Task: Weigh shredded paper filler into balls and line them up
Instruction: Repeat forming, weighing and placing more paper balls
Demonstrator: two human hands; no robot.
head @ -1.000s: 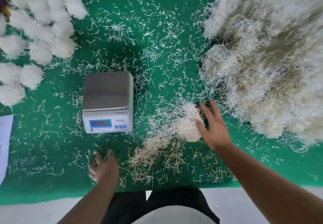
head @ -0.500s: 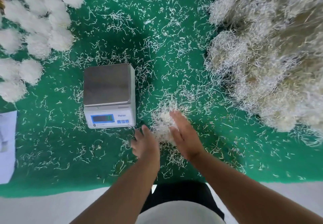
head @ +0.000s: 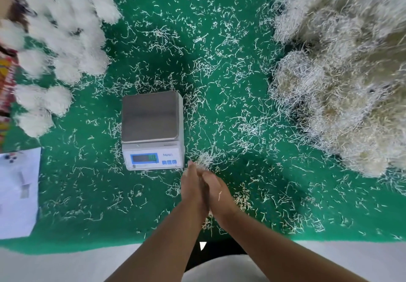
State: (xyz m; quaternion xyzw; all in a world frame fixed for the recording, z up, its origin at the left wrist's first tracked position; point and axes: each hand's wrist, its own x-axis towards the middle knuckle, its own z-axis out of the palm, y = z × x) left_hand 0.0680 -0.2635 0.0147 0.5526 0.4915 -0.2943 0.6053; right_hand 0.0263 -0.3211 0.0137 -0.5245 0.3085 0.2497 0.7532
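You've got a good batch done already: a cluster of finished balls point(head: 63, 46) sits upper left of the frame, bunched in rough rows, blurred so no count possible. Plenty left though: the big heap of shredded paper point(head: 342, 73) fills the right side, barely dented by the look of it. Scale point(head: 152, 130) sits centre-left w/ its pan bare; display is lit but unreadable. Your left hand point(head: 193, 190) and right hand point(head: 216, 191) are pressed palm to palm just below-right of the scale, fingers fairly straight, squeezing a small wad of filler point(head: 204, 160) that pokes out past the fingertips. So, my read, next portion is gathered but not yet weighed. Room: the green mat point(head: 219, 29) is open between scale and heap, only littered w/ loose strands. Mat's near edge runs just under your wrists. White sheet point(head: 18, 191) lies lower left; the heap crowds the right.
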